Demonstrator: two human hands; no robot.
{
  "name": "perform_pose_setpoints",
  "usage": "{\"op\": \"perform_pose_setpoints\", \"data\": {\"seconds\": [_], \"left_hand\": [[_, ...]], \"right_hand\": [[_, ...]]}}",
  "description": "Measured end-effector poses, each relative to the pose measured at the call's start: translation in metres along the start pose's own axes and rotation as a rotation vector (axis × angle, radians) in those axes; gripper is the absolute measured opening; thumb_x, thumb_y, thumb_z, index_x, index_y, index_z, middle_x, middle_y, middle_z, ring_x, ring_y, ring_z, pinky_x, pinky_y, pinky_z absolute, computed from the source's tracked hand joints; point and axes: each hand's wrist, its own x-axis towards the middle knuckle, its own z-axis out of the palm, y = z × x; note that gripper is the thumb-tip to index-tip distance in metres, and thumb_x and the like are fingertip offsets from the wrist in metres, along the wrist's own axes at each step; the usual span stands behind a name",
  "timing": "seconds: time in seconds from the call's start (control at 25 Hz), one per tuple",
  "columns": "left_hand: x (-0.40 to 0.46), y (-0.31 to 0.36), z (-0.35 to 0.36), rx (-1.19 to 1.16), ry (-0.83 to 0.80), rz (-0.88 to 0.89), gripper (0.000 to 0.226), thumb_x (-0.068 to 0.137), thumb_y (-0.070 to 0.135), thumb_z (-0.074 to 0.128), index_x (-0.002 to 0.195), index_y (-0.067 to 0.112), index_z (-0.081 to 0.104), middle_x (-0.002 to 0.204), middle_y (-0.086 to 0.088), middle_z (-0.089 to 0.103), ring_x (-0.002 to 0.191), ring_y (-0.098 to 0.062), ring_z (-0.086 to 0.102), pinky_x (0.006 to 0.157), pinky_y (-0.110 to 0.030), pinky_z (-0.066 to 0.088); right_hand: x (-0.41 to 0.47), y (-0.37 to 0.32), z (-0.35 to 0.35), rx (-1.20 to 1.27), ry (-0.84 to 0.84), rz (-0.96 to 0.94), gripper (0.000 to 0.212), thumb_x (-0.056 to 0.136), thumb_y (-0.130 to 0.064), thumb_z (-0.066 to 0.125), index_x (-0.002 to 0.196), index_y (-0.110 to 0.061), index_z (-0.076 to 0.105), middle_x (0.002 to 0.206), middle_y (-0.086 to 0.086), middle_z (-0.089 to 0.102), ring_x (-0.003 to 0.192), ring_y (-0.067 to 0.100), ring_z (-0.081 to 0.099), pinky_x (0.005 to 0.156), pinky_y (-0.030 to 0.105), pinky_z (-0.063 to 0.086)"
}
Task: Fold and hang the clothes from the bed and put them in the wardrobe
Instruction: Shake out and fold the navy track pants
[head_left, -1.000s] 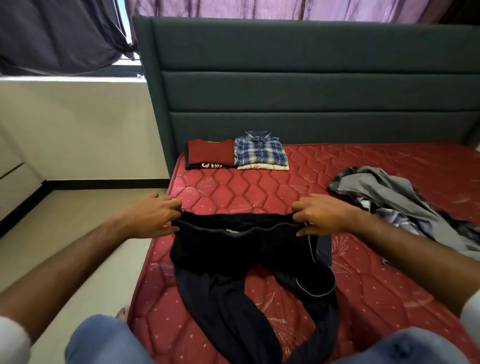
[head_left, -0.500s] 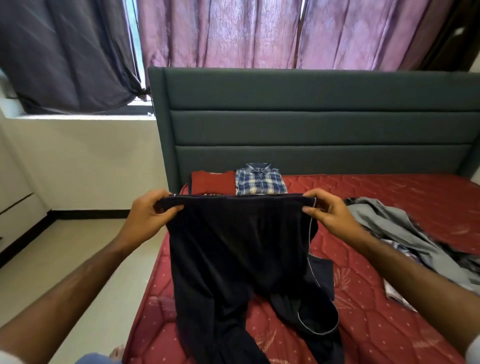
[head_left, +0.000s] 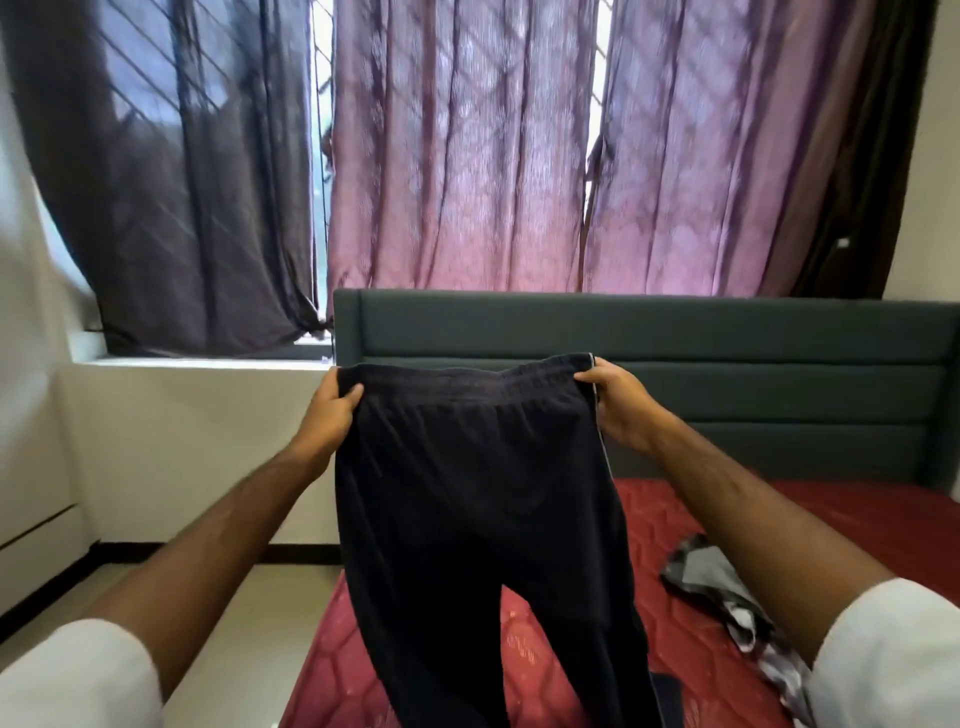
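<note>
Fingers (head_left: 347, 393) of my left hand (head_left: 327, 415) and my right hand (head_left: 621, 408) pinch the two waistband corners of the dark trousers (head_left: 478, 509), held up taut above the bed (head_left: 831, 514); their long axis hangs straight down, legs trailing onto the red mattress. Open mattress lies to the right, short of the grey clothes (head_left: 727, 597), room enough for folding, I judge
</note>
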Motion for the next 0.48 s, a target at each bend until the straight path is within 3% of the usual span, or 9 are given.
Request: {"op": "perform_pose_setpoints", "data": {"seconds": [0.08,0.2,0.36,0.48], "left_hand": [[0.015,0.033,0.004,-0.155,-0.024,0.019,0.022,0.106,0.023,0.050,0.128,0.021,0.051,0.124,-0.001,0.063,0.114,-0.018,0.061,0.107,-0.040,0.046],[0.034,0.088,0.002,-0.202,0.014,0.099,0.040,0.104,0.046,0.050,0.136,0.022,0.048,0.132,-0.003,0.060,0.116,-0.017,0.060,0.109,-0.040,0.046],[0.039,0.149,-0.008,-0.069,0.145,0.356,0.032,0.103,0.029,0.058,0.130,0.013,0.056,0.114,0.002,0.066,0.104,-0.013,0.064,0.099,-0.035,0.052],[0.028,0.191,-0.014,-0.173,0.119,0.478,0.016,0.100,0.020,0.062,0.115,0.015,0.058,0.102,0.003,0.068,0.091,-0.006,0.067,0.086,-0.028,0.057]], "right_hand": [[0.002,-0.029,0.009,-0.014,-0.044,-0.057,0.019,0.098,-0.006,0.060,0.115,-0.001,0.066,0.103,0.014,0.073,0.091,0.024,0.072,0.077,0.032,0.062],[0.005,-0.067,0.011,-0.161,0.085,-0.229,0.028,0.094,-0.014,0.072,0.117,0.000,0.068,0.107,0.013,0.075,0.102,0.029,0.072,0.085,0.036,0.061],[0.000,-0.117,0.004,-0.185,0.171,-0.405,0.027,0.094,-0.022,0.070,0.118,-0.008,0.069,0.114,0.013,0.074,0.111,0.031,0.070,0.096,0.044,0.058],[-0.010,-0.151,0.009,-0.106,0.037,-0.500,0.035,0.094,-0.026,0.064,0.123,-0.006,0.066,0.119,0.014,0.073,0.110,0.028,0.070,0.093,0.037,0.060]]}}
